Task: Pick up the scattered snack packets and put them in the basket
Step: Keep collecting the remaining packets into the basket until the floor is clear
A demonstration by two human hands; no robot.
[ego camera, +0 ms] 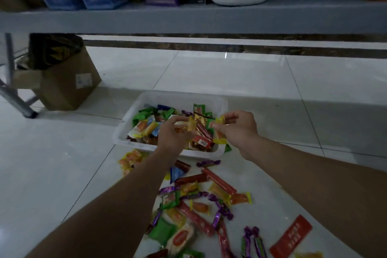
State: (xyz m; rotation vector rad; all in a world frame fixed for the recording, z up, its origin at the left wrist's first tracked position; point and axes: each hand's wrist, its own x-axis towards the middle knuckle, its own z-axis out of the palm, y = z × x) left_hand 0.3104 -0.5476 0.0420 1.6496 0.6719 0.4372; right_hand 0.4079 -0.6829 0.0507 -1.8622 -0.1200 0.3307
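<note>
Hands over the basket (184, 95), both of them, and both loaded. We've got the left hand (173, 132) curled round a small yellow packet (191, 125). The right hand (238, 128) pinches a yellow wrapper (219, 121) at its fingertips, perhaps with a second one tucked below it. The picture is dim and smeared there, so we can't swear to the count. Both loads hang just above the heap inside the basket, not yet let go.

How far along are we? Roughly halfway, we'd judge. The basket sits on the tiled floor (314, 81), already piled with green, red, yellow and blue packets close to its rim. But look nearer to us: a big spread of scattered packets (188, 201) lies between the forearms, and an orange cluster (130, 160) waits just beside the basket's near left corner. Plenty left to gather.

Now the lie of things. The left hand's yellow packet stands nearly upright, long axis top to bottom with a slight lean. The right hand's wrapper slants up and to the right. On the floor, the red stick (218, 181) runs from upper left down to lower right. The flat red packet (291, 234), well apart at the right, points the other way, lower left to upper right.
</note>
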